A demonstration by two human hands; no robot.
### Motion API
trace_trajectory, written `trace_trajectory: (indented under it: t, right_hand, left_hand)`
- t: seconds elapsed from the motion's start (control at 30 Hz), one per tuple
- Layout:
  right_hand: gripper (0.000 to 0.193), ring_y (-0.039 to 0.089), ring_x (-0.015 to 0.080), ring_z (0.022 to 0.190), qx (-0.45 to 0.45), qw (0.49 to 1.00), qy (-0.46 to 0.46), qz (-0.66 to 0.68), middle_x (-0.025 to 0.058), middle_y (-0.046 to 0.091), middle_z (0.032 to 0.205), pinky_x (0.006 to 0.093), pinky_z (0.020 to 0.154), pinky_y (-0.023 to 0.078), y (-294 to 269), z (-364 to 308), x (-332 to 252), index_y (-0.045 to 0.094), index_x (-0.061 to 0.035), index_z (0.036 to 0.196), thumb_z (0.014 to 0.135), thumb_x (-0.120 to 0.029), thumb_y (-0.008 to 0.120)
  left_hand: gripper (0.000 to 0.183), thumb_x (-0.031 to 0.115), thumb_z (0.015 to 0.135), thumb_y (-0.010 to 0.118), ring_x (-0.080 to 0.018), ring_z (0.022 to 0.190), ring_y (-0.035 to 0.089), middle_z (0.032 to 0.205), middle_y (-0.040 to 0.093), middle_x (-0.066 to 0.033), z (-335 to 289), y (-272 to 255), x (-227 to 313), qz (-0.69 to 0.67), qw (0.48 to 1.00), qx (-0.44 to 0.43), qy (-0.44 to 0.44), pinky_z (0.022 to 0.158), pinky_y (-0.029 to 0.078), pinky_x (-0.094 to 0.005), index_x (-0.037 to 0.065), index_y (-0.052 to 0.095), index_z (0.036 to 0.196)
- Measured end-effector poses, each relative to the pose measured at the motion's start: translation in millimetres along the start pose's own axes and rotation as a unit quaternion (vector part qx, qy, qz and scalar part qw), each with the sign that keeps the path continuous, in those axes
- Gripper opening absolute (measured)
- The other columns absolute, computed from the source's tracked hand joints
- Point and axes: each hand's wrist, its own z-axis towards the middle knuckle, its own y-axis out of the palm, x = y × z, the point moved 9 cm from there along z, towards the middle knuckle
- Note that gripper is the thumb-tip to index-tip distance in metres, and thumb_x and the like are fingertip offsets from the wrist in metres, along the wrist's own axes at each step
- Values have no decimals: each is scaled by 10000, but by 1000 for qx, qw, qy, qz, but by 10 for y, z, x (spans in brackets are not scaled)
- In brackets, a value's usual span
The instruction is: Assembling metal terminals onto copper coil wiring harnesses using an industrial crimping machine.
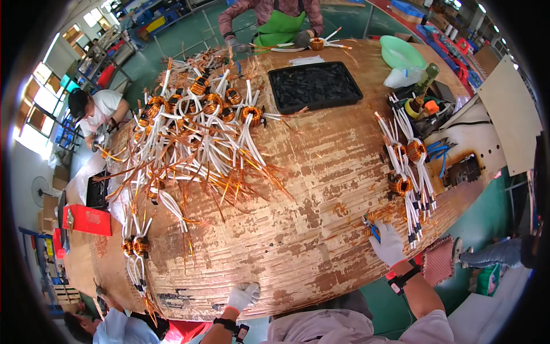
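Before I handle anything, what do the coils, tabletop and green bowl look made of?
Coils: probably copper wire, glossy, from the orange-brown windings. Tabletop: likely wood, worn, its brown surface patchy and streaked. Bowl: probably plastic, smooth, its pale green slightly translucent.

Blue-handled pliers (375,231) tilt away and leftward, held over the worn brown wooden tabletop (321,200).

— Top center?
— A co-worker (238,20), head cropped by the frame's upper edge.
— Lower right?
— The gloved right hand (388,243) hides part of a blue-handled tool (375,231); whatever its tip meets is too small to tell.
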Motion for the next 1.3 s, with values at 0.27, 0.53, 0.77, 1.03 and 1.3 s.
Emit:
trace_trajectory:
  t: [0.27, 0.53, 0.77, 1.03, 1.3]
  right_hand:
    - [491, 690, 393, 933, -119, 971, -185, 95, 156, 668, 1085, 541, 803, 553, 127, -92, -591, 561, -116, 1358, 954, -366, 683]
    - [344, 725, 417, 825, -271, 938, -217, 14, 176, 729, 951, 556, 727, 573, 372, -260, -658, 593, -117, 1283, 1030, -349, 571]
    - [264, 725, 387, 896, -202, 950, -237, -5, 159, 738, 975, 541, 770, 562, 420, -198, -554, 656, -92, 1069, 1016, -335, 568]
    - [314, 690, 426, 989, -318, 936, -146, 49, 206, 724, 1024, 525, 853, 537, 489, -103, -1024, 694, -118, 1119, 1015, -378, 551]
    - [329, 705, 435, 997, -261, 960, -70, -68, 203, 744, 1030, 545, 860, 550, 673, -56, -804, 696, -116, 1120, 1000, -399, 577]
  left_hand:
    - [346, 342, 963, 741, -149, 751, 695, 919, 778, -85, -374, -88, -137, 153, 953, 235, 115, 654, 560, -309, 48, 777, 1141]
    - [497, 488, 903, 732, -292, 1091, 742, 1156, 782, -145, -1417, 745, -269, 265, 929, 253, 44, 943, 566, -392, 119, 757, 1235]
    - [519, 522, 902, 702, -301, 1072, 744, 1172, 776, -149, -1321, 524, -887, 260, 942, 212, 17, 939, 569, -399, 154, 755, 1265]
    - [474, 380, 959, 690, -172, 923, 738, 1099, 789, -98, -955, -43, -819, 216, 952, 175, 133, 855, 574, -321, 77, 720, 1322]
    - [508, 520, 915, 672, -319, 1159, 717, 1229, 757, -165, -1106, -319, -642, 228, 956, 170, 72, 1020, 540, -413, 179, 752, 1283]
